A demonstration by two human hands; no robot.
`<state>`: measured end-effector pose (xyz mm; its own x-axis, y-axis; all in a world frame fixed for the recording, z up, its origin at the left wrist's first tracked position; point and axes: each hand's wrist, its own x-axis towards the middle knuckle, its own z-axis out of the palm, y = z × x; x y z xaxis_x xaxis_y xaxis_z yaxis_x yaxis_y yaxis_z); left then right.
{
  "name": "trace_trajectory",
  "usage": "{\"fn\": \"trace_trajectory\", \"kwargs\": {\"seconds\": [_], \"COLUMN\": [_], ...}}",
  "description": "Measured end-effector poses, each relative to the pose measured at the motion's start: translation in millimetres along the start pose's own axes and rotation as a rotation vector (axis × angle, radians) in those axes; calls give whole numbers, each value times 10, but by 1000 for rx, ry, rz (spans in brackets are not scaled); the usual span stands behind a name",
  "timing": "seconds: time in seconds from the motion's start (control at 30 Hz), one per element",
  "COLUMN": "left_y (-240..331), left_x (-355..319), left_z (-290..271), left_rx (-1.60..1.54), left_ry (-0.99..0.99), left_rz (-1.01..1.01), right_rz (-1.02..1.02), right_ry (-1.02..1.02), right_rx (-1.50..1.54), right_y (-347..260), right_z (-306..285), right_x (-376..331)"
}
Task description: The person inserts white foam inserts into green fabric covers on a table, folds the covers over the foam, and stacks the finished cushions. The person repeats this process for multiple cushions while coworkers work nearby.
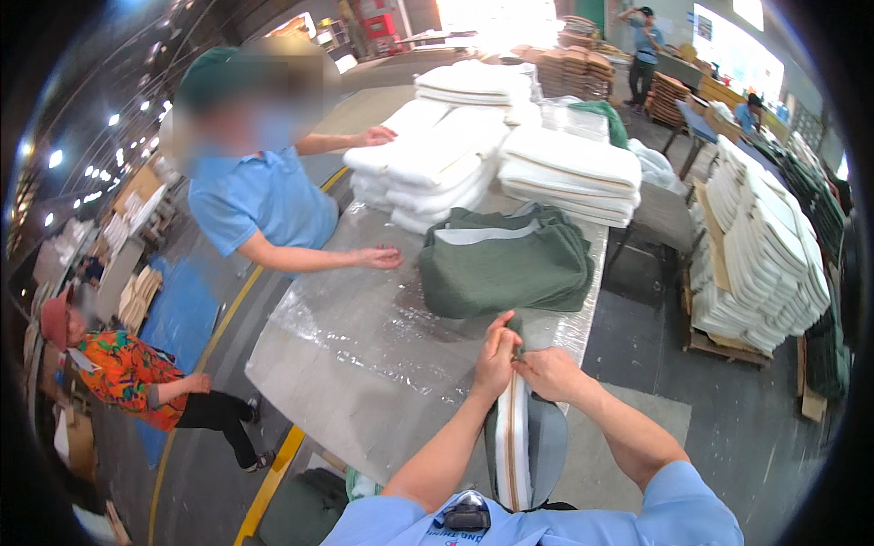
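A white padded panel (513, 450) with a thin brown strip along its edge stands on end against my front, by the table's near edge. Grey-green fabric (546, 446) hangs along its right side. At the panel's upper end, my left hand (494, 360) is closed on a bunched piece of dark green fabric (516, 333). Close beside it, my right hand (550, 372) pinches the same fabric, its fingertips partly hidden. Just beyond my hands, a folded green fabric cover (510, 270) with a pale grey patch lies on the table (337, 350).
Stacked white pads (437, 155) and another pad stack (572, 173) stand at the table's far end. A co-worker in a blue shirt (264, 200) reaches over the left edge. Another person (137, 378) stands farther left. A pallet of white pads (756, 246) is on the right.
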<state>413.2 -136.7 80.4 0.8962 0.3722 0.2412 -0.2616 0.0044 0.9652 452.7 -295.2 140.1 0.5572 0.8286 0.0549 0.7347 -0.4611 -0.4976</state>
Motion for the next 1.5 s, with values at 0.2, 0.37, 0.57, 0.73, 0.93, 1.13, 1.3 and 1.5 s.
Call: {"fn": "trace_trajectory", "kwargs": {"seconds": [0.2, 0.37, 0.57, 0.73, 0.93, 1.13, 1.3, 1.5], "left_y": [137, 209, 304, 312, 138, -108, -185, 43], "left_x": [-125, -176, -309, -317, -134, -125, -124, -285], "left_z": [-120, -178, -216, -253, -339, -392, -574, -554], "left_rx": [21, -3, -53, -52, -9, 63, 131, -316], "left_ry": [-29, -11, -18, -30, 7, 9, 49, 245], "left_rz": [-46, -5, -54, -106, 7, -32, -24, -246], "right_rz": [88, 46, 32, 49, 310, 140, 220, 285], "right_ry": [-31, 58, 79, -7, -153, 49, -34, -49], "right_rx": [-12, 50, 59, 56, 941, 986, 1300, 1182], "right_y": [-209, -300, -372, -334, 298, 371, 148, 186], "right_z": [-45, 45, 112, 145, -88, 176, 511, 506], "right_x": [-3, -40, -114, -71, 349, 877, 971, 936]}}
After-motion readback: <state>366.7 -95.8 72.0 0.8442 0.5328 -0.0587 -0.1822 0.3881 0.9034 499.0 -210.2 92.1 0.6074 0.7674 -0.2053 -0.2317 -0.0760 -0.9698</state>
